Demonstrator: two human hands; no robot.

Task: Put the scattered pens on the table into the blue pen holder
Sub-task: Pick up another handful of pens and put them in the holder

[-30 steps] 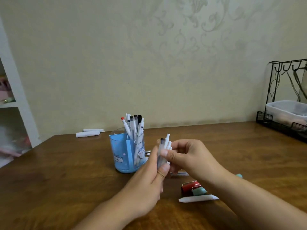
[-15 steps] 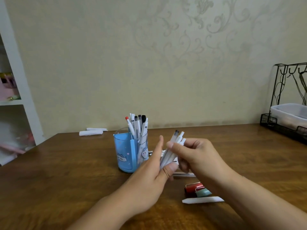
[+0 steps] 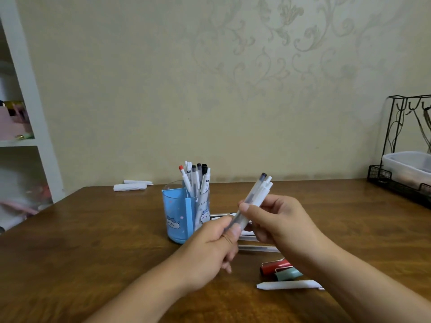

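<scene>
Only the head view here, so: both hands are on one bundle of pens (image 3: 253, 201), held up off the table (image 3: 93, 229). The left hand (image 3: 210, 250) has its fingers curled round the lower end, and the right hand (image 3: 275, 220) pinches the middle, thumb on the near side with the other fingers wrapped behind. The bundle's long axis is tilted, low end toward the left fingers and caps pointing up and away to the right. The holder (image 3: 179, 217) sits just left of and beyond the fingertips, upright, with a bunch of pens already standing in its right-hand section. It's about level with the left hand's knuckles, so I'd say the left hand is nearer, but the bundle looks like it needs swinging upright, tips down, before it can drop in. A few more pens (image 3: 256, 248) lie flat on the table under the right hand, long axes running left-right. Nearer the wrist lie a white stick (image 3: 289, 285) and red and green clips (image 3: 279, 270).
</scene>
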